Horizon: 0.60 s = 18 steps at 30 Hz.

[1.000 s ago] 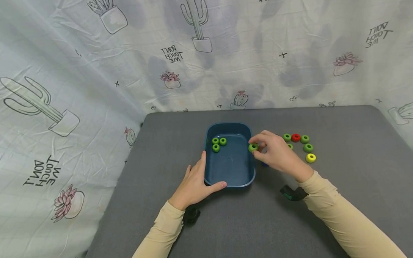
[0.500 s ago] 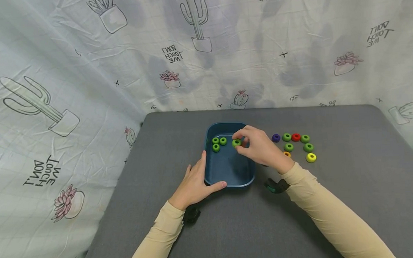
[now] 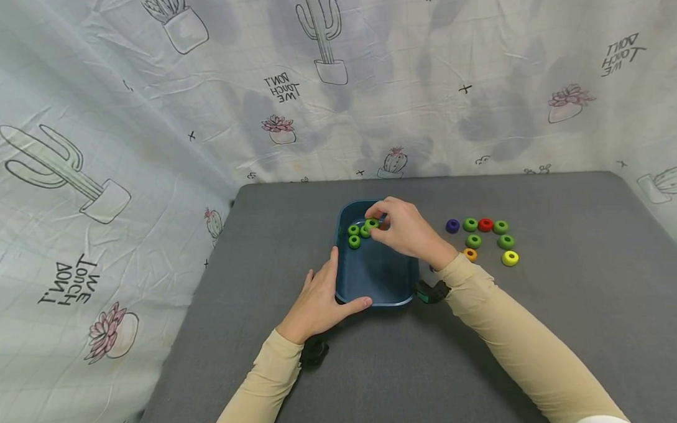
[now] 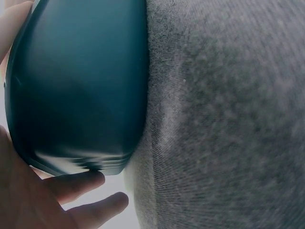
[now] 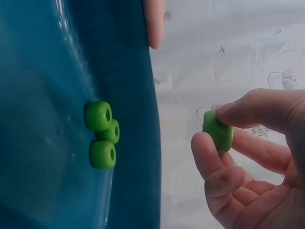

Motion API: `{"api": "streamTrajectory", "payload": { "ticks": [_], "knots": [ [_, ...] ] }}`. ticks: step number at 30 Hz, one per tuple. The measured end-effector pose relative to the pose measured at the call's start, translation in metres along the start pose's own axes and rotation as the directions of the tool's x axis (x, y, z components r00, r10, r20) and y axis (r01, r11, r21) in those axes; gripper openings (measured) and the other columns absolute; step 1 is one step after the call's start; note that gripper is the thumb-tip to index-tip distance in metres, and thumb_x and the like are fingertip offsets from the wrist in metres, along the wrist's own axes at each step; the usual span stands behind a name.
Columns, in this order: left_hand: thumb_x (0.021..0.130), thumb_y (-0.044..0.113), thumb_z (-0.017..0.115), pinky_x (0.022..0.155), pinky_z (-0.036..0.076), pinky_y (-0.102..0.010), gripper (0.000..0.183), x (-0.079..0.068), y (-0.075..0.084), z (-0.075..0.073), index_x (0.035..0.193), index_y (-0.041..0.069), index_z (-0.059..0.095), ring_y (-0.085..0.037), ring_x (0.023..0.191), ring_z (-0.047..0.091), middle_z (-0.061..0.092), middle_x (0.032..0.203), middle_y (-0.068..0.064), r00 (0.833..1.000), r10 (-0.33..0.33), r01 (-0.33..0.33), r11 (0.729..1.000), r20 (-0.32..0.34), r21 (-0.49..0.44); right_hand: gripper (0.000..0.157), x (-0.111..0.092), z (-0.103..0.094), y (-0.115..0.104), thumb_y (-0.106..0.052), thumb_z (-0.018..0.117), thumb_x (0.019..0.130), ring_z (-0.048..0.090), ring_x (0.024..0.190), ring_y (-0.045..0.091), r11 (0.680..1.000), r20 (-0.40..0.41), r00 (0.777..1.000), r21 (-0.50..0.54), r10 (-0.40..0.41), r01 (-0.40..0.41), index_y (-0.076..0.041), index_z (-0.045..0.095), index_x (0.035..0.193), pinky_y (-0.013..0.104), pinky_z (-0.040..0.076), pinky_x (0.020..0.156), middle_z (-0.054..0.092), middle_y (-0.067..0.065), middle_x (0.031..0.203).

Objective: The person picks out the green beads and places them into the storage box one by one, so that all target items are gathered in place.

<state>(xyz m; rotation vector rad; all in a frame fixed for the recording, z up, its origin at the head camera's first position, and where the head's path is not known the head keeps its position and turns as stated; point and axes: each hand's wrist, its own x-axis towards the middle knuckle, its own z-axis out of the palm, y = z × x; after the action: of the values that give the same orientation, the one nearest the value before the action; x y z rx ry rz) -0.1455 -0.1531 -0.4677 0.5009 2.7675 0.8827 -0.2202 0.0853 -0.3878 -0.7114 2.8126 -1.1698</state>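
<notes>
A blue plastic bin point(image 3: 377, 285) stands on the grey table. Several green beads are in the picture; three of them point(image 5: 102, 155) sit clustered in the bin's far left corner. My right hand point(image 3: 409, 231) pinches another green bead point(image 5: 218, 131) between thumb and fingertips, held above the bin near that cluster. My left hand point(image 3: 319, 302) rests against the bin's near left corner, fingers straight along the left side and thumb across the near rim. In the left wrist view, two fingers point(image 4: 78, 183) lie beside the bin's outer wall point(image 4: 86, 81).
Right of the bin lie loose beads: a purple one point(image 3: 453, 226), a red one point(image 3: 485, 225), a yellow one point(image 3: 510, 258), an orange one point(image 3: 470, 255) and several green ones point(image 3: 505, 242). A dark one is partly hidden by the right wrist. A cactus-print cloth point(image 3: 390, 97) hangs behind the table.
My right hand has carried the green bead leftward from the bin's right rim to above the far left cluster. The left hand and the bin have stayed put.
</notes>
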Motion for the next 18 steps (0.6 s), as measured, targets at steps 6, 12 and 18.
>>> {"api": "streamTrajectory", "payload": {
  "ticks": [6, 12, 18],
  "knots": [
    [0.087, 0.079, 0.063, 0.126, 0.009, -0.069, 0.125, -0.001, 0.0, 0.0, 0.168, 0.012, -0.003, -0.028, 0.16, 0.024, 0.016, 0.174, -0.01, 1.0, 0.005, -0.005, 1.0, -0.004, -0.005, 0.029, 0.01, 0.007, 0.003, -0.013, 0.071, 0.098, 0.067, 0.096, 0.027, 0.999, 0.017, 0.999, 0.013, 0.04, -0.04, -0.003, 0.072, 0.126, 0.042, 0.059, 0.082, 0.065, 0.015, 0.118],
    [0.086, 0.079, 0.063, 0.126, 0.009, -0.067, 0.125, -0.001, 0.001, -0.001, 0.169, 0.011, -0.002, -0.028, 0.16, 0.023, 0.016, 0.174, -0.01, 1.0, 0.004, -0.004, 1.0, -0.007, -0.003, 0.03, 0.019, 0.013, 0.008, -0.012, 0.07, 0.098, 0.067, 0.099, 0.03, 0.998, 0.027, 0.998, 0.011, 0.059, -0.06, -0.001, 0.072, 0.126, 0.044, 0.059, 0.085, 0.065, 0.017, 0.119],
    [0.087, 0.078, 0.064, 0.126, 0.009, -0.068, 0.125, 0.0, 0.001, -0.001, 0.168, 0.011, -0.003, -0.03, 0.16, 0.024, 0.017, 0.174, -0.012, 1.0, 0.009, -0.009, 1.0, -0.009, 0.001, 0.031, 0.029, 0.02, 0.013, -0.011, 0.07, 0.097, 0.064, 0.106, 0.033, 0.993, 0.059, 0.992, -0.014, 0.115, -0.114, -0.003, 0.071, 0.127, 0.047, 0.055, 0.09, 0.065, 0.018, 0.121]
  ]
}}
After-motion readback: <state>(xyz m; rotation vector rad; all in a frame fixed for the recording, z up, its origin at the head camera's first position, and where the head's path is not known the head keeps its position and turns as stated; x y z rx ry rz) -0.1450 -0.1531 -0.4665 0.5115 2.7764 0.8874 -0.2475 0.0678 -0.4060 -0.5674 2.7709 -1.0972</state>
